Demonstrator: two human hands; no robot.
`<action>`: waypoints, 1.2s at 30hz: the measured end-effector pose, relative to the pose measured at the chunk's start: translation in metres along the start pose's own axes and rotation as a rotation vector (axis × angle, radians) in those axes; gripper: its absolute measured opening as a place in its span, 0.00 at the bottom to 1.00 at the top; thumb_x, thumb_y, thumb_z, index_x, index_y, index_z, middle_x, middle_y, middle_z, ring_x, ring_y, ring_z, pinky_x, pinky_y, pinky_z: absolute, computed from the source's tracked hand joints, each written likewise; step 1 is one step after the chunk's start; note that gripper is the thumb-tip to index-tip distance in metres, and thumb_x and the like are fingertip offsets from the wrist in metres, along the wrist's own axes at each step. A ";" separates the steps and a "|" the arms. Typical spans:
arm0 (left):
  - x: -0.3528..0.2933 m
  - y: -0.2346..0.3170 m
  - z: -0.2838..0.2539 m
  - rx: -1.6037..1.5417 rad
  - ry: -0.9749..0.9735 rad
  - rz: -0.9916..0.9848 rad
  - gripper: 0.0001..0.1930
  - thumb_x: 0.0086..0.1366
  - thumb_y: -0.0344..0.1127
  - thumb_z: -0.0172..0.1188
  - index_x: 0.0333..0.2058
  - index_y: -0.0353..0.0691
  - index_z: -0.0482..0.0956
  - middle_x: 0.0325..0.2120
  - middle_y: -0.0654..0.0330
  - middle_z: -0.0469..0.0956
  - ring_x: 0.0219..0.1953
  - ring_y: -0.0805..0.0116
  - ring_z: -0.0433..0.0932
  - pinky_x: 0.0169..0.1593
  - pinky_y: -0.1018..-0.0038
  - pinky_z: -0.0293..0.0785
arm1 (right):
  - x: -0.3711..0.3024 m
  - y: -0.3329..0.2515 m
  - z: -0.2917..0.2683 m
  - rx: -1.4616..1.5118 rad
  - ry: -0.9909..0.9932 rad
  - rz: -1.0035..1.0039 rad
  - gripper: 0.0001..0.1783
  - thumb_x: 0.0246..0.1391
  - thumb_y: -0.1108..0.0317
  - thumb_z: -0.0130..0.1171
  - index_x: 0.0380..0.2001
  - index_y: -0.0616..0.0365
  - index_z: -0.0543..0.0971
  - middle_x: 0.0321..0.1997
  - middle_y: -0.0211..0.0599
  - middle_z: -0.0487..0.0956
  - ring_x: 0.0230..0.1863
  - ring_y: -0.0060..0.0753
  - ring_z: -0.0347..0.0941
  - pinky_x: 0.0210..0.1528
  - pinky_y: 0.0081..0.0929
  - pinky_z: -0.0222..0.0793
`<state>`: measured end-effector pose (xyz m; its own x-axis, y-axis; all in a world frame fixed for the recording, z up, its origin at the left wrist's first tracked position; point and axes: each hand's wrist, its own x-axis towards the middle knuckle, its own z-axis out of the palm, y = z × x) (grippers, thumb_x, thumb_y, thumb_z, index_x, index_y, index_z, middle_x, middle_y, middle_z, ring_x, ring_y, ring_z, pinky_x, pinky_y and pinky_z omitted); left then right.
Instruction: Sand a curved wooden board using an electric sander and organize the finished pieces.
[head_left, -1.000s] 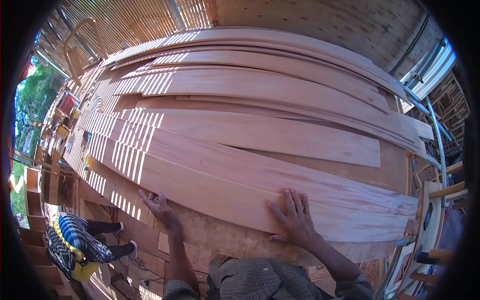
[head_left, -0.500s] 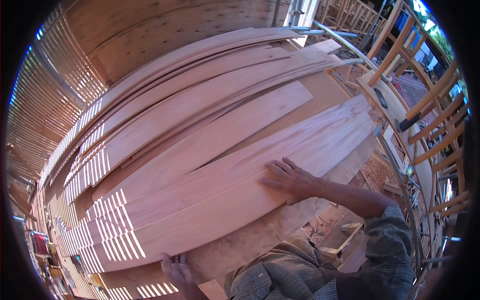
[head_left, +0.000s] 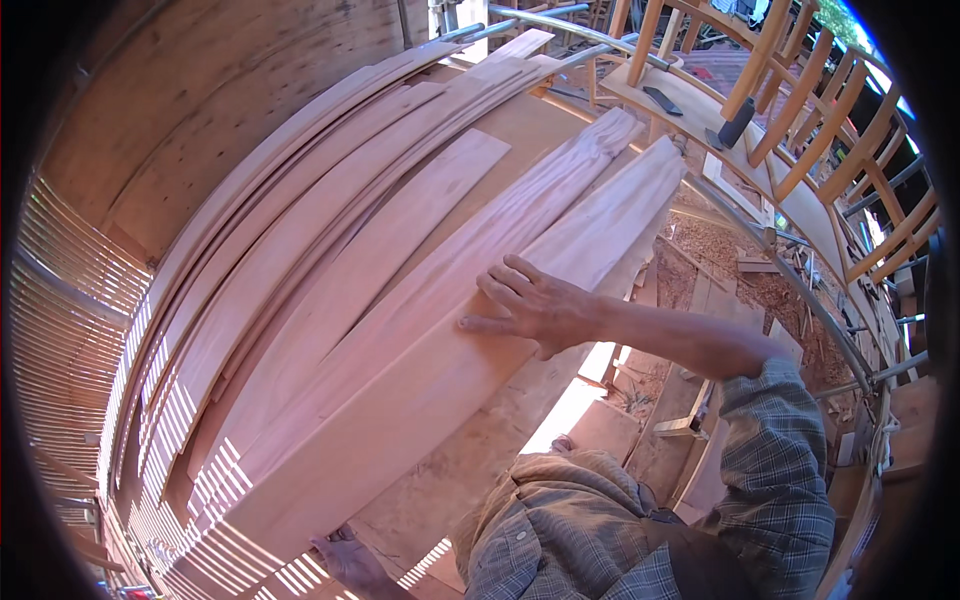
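Note:
A long, pale reddish wooden plank (head_left: 400,400) lies nearest me, slanting from the lower left to the upper right. My right hand (head_left: 535,305) is on its near edge around mid-length. Its fingers spread over the upper face, and the thumb is at the edge. Lower down, my left hand (head_left: 350,560) has its fingers at the near edge by the left end; they are partly hidden. Just beyond, a second plank (head_left: 540,190) with streaky grain lies alongside, a narrow gap showing between the two toward their right ends.
Several more planks (head_left: 290,180) lie overlapped on the far side of the board surface (head_left: 540,115). Wooden chair frames (head_left: 800,120) and a dark phone-like slab (head_left: 662,100) are at the upper right. Metal pipes (head_left: 815,300) and wood shavings (head_left: 700,265) lie to the right.
The view has turned, and the planks appear steeper. The nearest plank has shifted against its neighbour, with the gap wider toward the right end. Both hands remain at its near edge.

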<state>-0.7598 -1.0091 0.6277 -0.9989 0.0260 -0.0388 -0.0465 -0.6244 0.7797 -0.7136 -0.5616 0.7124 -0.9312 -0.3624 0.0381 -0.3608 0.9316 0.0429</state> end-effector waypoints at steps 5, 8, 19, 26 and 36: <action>0.007 0.000 0.004 0.025 -0.168 0.092 0.19 0.68 0.40 0.45 0.55 0.40 0.63 0.51 0.57 0.68 0.51 0.65 0.67 0.58 0.67 0.61 | -0.064 -0.016 -0.027 -0.110 0.159 0.111 0.61 0.14 0.55 0.72 0.62 0.41 0.57 0.54 0.55 0.61 0.60 0.54 0.55 0.64 0.60 0.44; -0.001 -0.009 0.023 0.049 -0.216 0.095 0.22 0.68 0.42 0.45 0.56 0.40 0.61 0.52 0.57 0.67 0.53 0.65 0.66 0.59 0.65 0.59 | -0.106 -0.026 -0.043 0.021 0.121 0.196 0.60 0.14 0.55 0.72 0.61 0.39 0.59 0.55 0.56 0.59 0.60 0.56 0.54 0.63 0.61 0.45; -0.020 -0.053 0.102 0.168 -0.556 0.027 0.24 0.65 0.42 0.50 0.57 0.40 0.62 0.55 0.61 0.64 0.58 0.66 0.59 0.61 0.63 0.52 | -0.266 -0.076 -0.013 0.174 0.140 0.549 0.58 0.12 0.55 0.74 0.58 0.39 0.63 0.54 0.56 0.58 0.58 0.61 0.55 0.62 0.59 0.48; 0.005 -0.068 0.148 0.320 -0.731 -0.040 0.25 0.58 0.41 0.59 0.52 0.37 0.67 0.51 0.60 0.69 0.55 0.63 0.64 0.60 0.63 0.56 | -0.321 -0.142 0.005 0.290 0.218 0.879 0.55 0.15 0.54 0.75 0.57 0.40 0.65 0.57 0.56 0.55 0.61 0.62 0.51 0.64 0.58 0.45; 0.024 -0.107 0.213 0.493 -0.929 -0.230 0.27 0.65 0.44 0.50 0.56 0.32 0.59 0.54 0.50 0.63 0.56 0.58 0.62 0.59 0.63 0.57 | -0.313 -0.290 0.036 0.325 0.273 1.357 0.54 0.18 0.48 0.75 0.57 0.41 0.64 0.56 0.57 0.56 0.60 0.64 0.52 0.62 0.59 0.48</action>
<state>-0.7796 -0.7755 0.6763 -0.5685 0.8151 0.1112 -0.0229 -0.1507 0.9883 -0.3189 -0.7178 0.6519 -0.5337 0.8439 0.0538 0.7595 0.5063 -0.4084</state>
